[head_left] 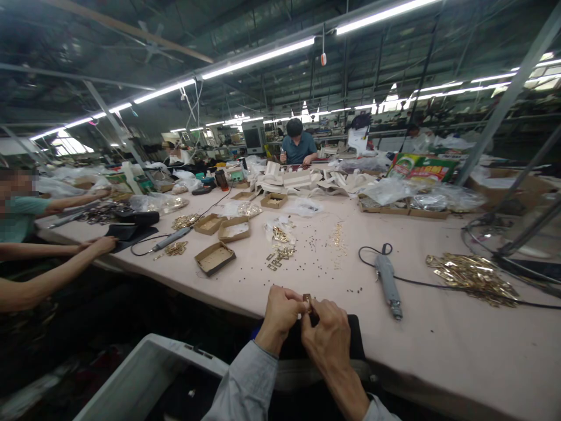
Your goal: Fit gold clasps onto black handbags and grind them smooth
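Note:
My left hand (283, 316) and my right hand (328, 332) meet at the table's front edge. Between their fingertips is a small brownish-gold metal piece (307, 301), partly covered by the fingers; its exact kind is hard to make out. Both hands are closed on it. Beneath them lies a black flat piece (357, 336), mostly hidden by my hands and wrists. Farther in, gold rectangular metal fittings (280, 257) lie loose, with tiny dark screws or studs (313, 242) scattered around. A grey electric screwdriver (388, 286) rests to the right of my hands.
A large pile of gold metal fittings (473, 280) sits at right, beside a cable. Small cardboard boxes (214, 259) stand left of centre, near another electric screwdriver (173, 238). A pale crate (153, 356) is below left. Co-workers sit at the left and across the table.

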Action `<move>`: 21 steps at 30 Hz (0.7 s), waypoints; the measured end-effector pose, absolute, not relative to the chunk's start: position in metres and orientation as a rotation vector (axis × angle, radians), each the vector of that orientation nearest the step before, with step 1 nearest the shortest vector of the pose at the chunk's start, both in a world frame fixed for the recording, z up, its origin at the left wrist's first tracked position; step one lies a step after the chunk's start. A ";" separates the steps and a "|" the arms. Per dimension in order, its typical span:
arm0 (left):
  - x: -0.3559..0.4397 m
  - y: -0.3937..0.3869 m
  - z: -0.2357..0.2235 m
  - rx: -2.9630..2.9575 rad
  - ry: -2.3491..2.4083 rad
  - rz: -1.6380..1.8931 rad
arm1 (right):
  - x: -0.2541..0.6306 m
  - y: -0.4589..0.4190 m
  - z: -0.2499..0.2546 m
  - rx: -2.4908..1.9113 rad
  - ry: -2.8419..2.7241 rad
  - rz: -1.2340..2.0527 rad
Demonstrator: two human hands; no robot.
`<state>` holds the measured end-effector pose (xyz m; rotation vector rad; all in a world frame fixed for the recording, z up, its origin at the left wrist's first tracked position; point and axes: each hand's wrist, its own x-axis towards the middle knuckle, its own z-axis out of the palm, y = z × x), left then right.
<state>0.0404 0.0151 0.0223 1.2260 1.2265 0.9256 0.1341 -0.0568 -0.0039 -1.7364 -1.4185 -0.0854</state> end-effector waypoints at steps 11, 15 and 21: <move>0.044 0.013 0.025 1.227 1.218 0.919 | 0.133 -0.056 -0.008 -1.720 -1.416 -0.036; 0.043 0.014 0.027 1.252 1.201 0.905 | 0.164 -0.064 -0.001 -1.614 -1.465 0.050; 0.036 0.022 0.010 1.443 1.238 0.900 | 0.296 -0.062 0.004 -2.078 -1.101 -0.145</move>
